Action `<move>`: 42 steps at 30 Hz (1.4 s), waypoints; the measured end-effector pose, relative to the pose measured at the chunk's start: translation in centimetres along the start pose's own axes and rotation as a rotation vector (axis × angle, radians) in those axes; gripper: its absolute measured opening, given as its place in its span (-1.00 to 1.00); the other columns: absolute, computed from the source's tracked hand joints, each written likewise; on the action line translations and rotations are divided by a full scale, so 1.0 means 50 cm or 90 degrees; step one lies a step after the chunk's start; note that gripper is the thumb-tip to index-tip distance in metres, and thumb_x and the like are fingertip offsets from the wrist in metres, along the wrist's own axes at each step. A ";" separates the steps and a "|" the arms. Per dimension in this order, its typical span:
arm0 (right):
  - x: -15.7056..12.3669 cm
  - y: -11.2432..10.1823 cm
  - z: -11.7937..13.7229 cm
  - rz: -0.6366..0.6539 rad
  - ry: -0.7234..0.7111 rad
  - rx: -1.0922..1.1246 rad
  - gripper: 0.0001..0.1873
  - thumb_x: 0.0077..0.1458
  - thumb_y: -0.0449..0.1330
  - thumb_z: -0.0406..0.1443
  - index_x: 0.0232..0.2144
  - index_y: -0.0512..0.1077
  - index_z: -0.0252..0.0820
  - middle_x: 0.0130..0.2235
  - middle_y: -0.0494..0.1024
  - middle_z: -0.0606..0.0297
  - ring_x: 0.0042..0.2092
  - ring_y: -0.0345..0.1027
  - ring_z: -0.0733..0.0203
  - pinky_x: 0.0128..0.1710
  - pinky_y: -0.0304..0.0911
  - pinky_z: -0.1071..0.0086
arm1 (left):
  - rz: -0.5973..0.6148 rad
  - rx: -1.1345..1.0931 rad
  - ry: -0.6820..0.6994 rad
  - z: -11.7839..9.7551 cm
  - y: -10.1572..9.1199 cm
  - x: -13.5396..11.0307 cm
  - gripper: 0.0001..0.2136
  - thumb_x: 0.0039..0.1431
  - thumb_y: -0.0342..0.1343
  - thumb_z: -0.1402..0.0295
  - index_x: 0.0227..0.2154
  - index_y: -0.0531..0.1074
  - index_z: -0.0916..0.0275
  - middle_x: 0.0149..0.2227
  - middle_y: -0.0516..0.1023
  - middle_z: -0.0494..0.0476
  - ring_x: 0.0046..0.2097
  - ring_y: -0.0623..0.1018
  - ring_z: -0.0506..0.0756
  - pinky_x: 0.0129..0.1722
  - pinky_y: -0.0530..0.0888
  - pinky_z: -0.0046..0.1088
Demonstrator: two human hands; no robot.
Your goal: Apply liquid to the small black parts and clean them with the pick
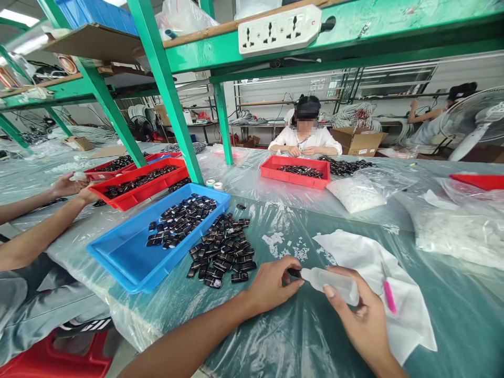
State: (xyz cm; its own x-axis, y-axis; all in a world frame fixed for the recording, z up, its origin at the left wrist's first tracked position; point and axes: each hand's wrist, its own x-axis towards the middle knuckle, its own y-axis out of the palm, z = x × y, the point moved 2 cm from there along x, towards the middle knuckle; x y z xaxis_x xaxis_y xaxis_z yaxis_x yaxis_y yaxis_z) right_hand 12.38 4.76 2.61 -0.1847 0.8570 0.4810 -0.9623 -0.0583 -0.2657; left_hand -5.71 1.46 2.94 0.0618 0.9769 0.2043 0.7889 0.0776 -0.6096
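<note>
My left hand (271, 286) pinches a small black plastic piece (293, 273) just above the plastic-covered table. My right hand (360, 320) is wrapped round a small clear squeeze bottle (334, 283), lying sideways with its nozzle touching the black piece. Just left of my left hand lies a loose pile of the same black pieces (222, 252). Beyond the pile sits a blue tray (122, 257) with more black pieces in it.
A white cloth (409, 315) with a pink tool (389, 295) lies to the right. Red trays (136, 197) (301, 178) of black parts, bags of white parts (354, 194), green shelf posts (173, 105). One person's arms work at the left; another person sits across the table.
</note>
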 end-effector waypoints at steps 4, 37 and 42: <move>0.000 0.000 0.002 -0.004 0.007 0.001 -0.68 -0.05 0.25 -0.13 -0.26 0.41 -0.17 -0.26 0.47 0.17 -0.26 0.39 0.12 -0.50 0.32 0.49 | 0.000 0.002 0.024 -0.006 -0.004 0.001 -0.72 0.16 -0.02 0.38 -0.06 0.38 0.16 -0.15 0.51 0.06 -0.23 0.49 0.03 -0.31 0.38 -0.56; 0.005 -0.008 -0.034 0.008 0.195 0.111 -0.63 0.07 0.15 -0.03 -0.19 0.36 -0.16 -0.52 0.31 0.36 -0.50 0.13 0.32 -0.53 0.08 0.48 | -0.063 -0.172 -0.025 0.020 0.012 0.008 -0.86 0.05 0.15 0.38 -0.30 0.37 0.22 -0.28 0.45 0.00 -0.34 0.43 -0.04 -0.30 0.38 -0.58; 0.010 -0.002 -0.052 -0.003 0.228 0.187 -0.62 0.05 0.16 -0.02 -0.21 0.36 -0.17 -0.53 0.27 0.35 -0.49 0.10 0.30 -0.53 0.03 0.46 | -0.067 -0.182 -0.029 0.023 0.012 0.008 -0.86 0.04 0.14 0.39 -0.32 0.33 0.22 -0.30 0.42 0.00 -0.34 0.44 -0.04 -0.30 0.38 -0.57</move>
State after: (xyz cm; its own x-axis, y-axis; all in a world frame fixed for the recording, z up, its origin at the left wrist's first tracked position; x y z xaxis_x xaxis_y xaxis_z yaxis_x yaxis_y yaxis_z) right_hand 12.92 6.50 0.70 -0.1498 0.9774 0.1495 -0.9882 -0.1528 0.0087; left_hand -5.90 2.13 1.77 -0.0524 0.9749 0.2162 0.9299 0.1266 -0.3455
